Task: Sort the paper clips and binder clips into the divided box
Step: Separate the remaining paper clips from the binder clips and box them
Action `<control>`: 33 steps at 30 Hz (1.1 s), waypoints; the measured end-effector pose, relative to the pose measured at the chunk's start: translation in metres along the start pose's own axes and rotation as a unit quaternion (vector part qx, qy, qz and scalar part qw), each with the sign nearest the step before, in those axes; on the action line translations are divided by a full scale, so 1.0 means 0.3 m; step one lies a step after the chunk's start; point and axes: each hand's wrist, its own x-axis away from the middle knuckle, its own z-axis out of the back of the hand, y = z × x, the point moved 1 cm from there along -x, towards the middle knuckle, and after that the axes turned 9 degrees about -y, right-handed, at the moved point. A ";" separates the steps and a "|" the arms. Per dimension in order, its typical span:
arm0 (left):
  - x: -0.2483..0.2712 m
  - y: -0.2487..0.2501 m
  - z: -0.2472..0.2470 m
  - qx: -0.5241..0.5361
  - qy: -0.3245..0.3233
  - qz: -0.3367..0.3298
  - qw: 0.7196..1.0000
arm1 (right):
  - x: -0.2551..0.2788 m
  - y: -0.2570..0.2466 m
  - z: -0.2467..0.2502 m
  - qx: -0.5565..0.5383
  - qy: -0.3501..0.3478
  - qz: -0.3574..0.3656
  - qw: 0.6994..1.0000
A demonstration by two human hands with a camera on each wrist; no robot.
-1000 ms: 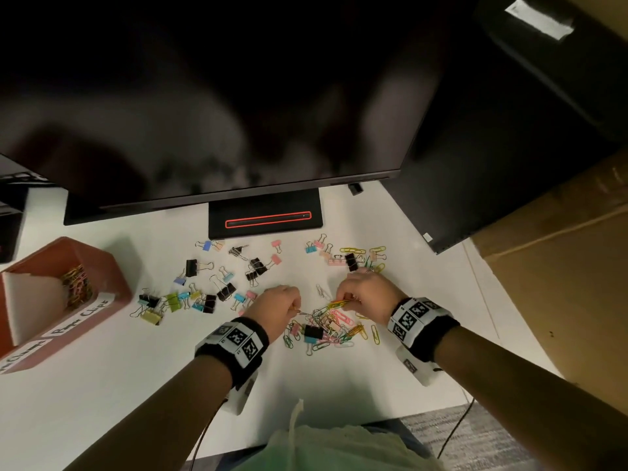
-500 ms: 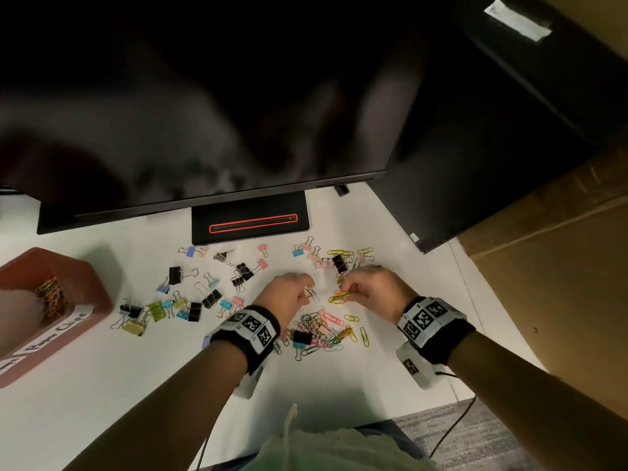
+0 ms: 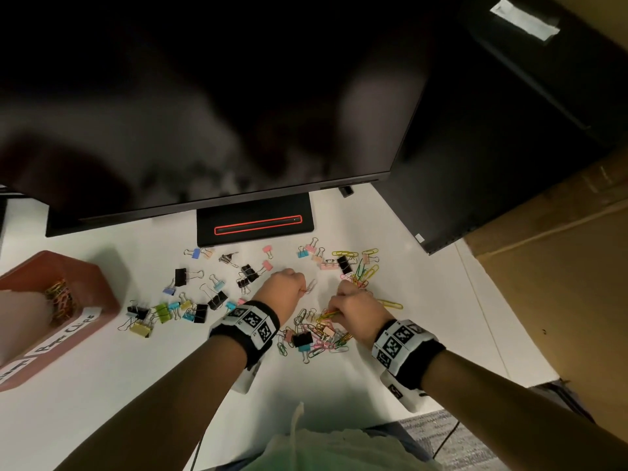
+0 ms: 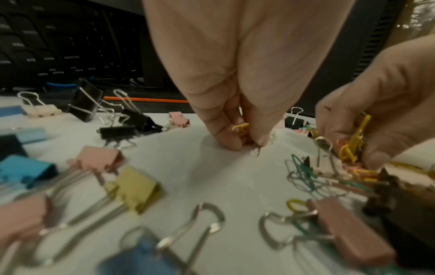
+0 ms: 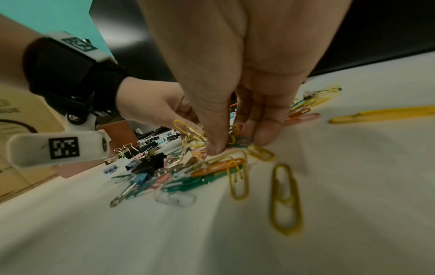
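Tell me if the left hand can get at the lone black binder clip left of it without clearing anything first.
Probably yes: the black binder clip lies apart on bare desk, but the left hand already pinches paper clips.

The near edge of the white table (image 3: 102, 385) is left bare, so passage there is unhindered. The far edge is blocked by the monitor (image 3: 204, 113) and its stand (image 3: 255, 226). The middle is strewn with binder clips (image 3: 163, 311) and paper clips (image 3: 323, 331). The left edge is taken by the divided box (image 3: 98, 287).
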 end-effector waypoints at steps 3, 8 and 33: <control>0.018 -0.021 -0.009 0.033 0.030 -0.011 0.999 | -0.008 -0.004 -0.005 0.038 -0.002 0.005 0.999; 0.116 -0.078 0.030 0.160 0.118 -0.002 0.980 | -0.002 -0.012 0.028 0.044 -0.010 0.020 0.999; 0.788 -0.890 0.296 0.308 0.245 0.242 0.887 | -0.523 -1.233 0.053 -0.045 0.045 0.209 0.976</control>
